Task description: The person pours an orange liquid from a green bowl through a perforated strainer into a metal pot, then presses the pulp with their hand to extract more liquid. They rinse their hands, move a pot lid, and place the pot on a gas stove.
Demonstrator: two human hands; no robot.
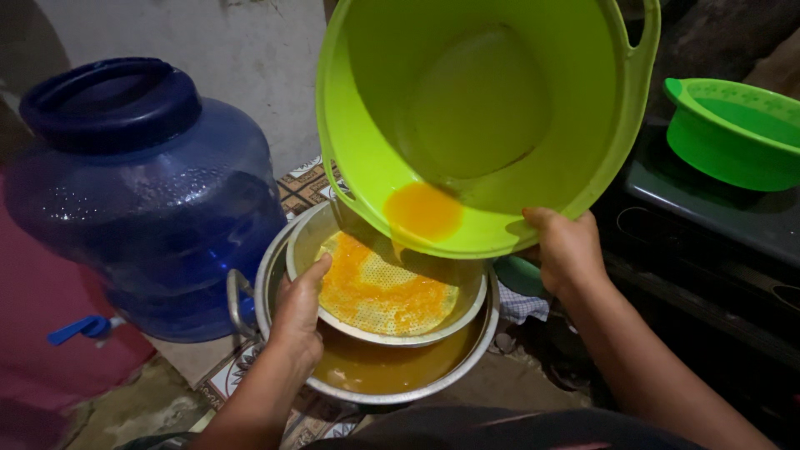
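Note:
My right hand [565,248] grips the lower rim of a large lime-green basin [533,58], tilted steeply toward me. A small pool of orange liquid [423,210] sits at its lowest edge, over a metal strainer [385,293]. The strainer's perforated bottom is coated with orange pulp. My left hand [298,312] holds the strainer's near-left rim. The strainer rests inside a steel pot [417,385] that holds yellow-orange liquid.
A big blue water jug [150,200] with a dark cap and a blue tap [79,327] stands close on the left. A green colander [733,129] sits on a dark stove surface [733,217] at the right. A patterned mat lies under the pot.

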